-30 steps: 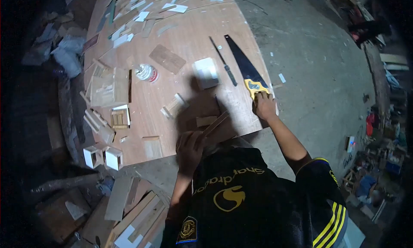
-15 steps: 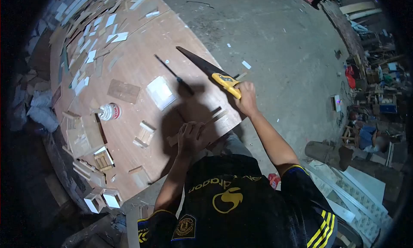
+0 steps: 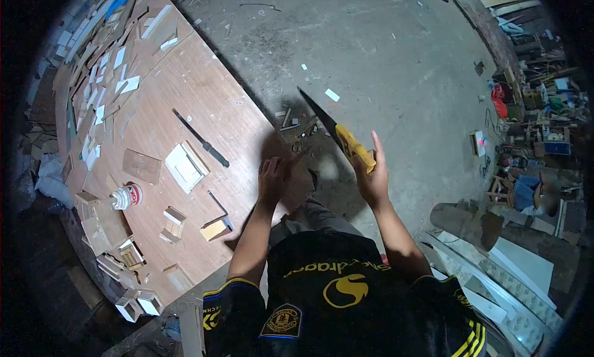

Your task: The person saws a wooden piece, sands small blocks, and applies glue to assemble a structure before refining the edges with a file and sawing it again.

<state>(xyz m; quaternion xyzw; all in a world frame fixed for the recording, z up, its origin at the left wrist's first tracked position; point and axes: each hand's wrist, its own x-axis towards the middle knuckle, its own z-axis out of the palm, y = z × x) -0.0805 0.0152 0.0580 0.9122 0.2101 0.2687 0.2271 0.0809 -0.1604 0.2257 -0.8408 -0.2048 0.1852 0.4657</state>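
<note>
The saw (image 3: 341, 136) is off the surface (image 3: 223, 109), over the floor (image 3: 402, 78), its yellow handle (image 3: 357, 150) wrapped by the right hand (image 3: 373, 179) — one digit extended. The left hand (image 3: 271, 179) curls in shadow; I cannot tell what it pinches. Positioning the saw seems the step — moving it calls for keeping the blade clear of fingers.

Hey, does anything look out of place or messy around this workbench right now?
Yes, the floor: a white scrap lies loose beside the table, and smaller debris sits closer to its edge, apart from the offcuts strewn on top. The saw in the right hand shows no obvious damage.
</note>
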